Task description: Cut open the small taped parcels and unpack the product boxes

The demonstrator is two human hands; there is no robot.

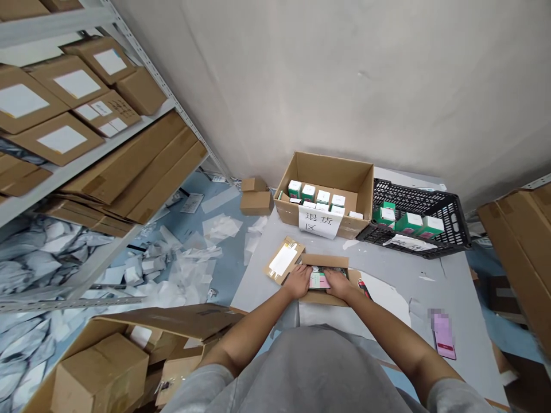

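My left hand [297,281] and my right hand [338,284] lie side by side over a small open cardboard box [325,296], with their fingers reaching towards its middle. Between them, inside the box, shows a flat item in pink and green [321,280], partly hidden by my fingers. A cardboard flap with a white label [283,260] leans at the box's left side, near my left hand. Just beyond my right hand lies a small red and black tool [364,288], perhaps a box cutter.
On the grey table [390,269] stand a large carton of green-and-white boxes [322,195], signed in Chinese, and a black plastic crate [413,221]. A pink packet [444,337] lies at right. Metal shelves of cartons [103,137] stand left; torn wrapping covers the floor [185,275].
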